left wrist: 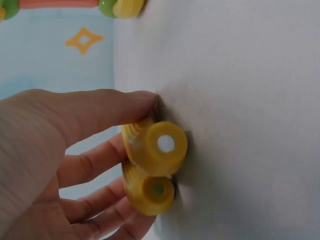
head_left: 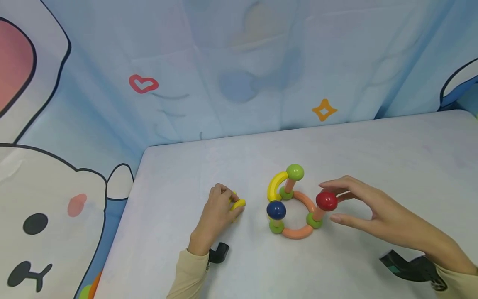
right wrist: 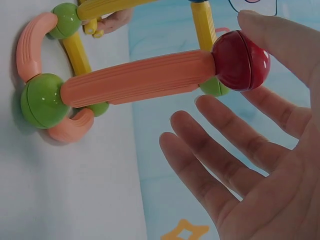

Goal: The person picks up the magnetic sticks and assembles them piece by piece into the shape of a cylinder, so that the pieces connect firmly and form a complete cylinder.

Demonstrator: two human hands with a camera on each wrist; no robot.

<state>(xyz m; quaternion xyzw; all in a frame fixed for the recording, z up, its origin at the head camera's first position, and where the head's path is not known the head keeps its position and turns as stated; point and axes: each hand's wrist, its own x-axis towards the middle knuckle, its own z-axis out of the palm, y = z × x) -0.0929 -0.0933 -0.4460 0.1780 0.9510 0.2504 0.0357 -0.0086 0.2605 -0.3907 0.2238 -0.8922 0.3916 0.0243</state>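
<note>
My left hand holds short yellow rods low at the tabletop, thumb on one side and fingers on the other. Two round rod ends show in the left wrist view, one with a white centre. To the right stands a ball-and-rod frame: orange curved rods and green balls form its base ring. Uprights carry a red ball, a blue ball and a light green ball. A yellow curved rod links the last two on top. My right hand spreads around the red ball, fingers not curled onto it.
The pieces stand on a pale tabletop. A blue printed curtain hangs behind the table's back edge. Black straps with wrist cameras sit at both cuffs.
</note>
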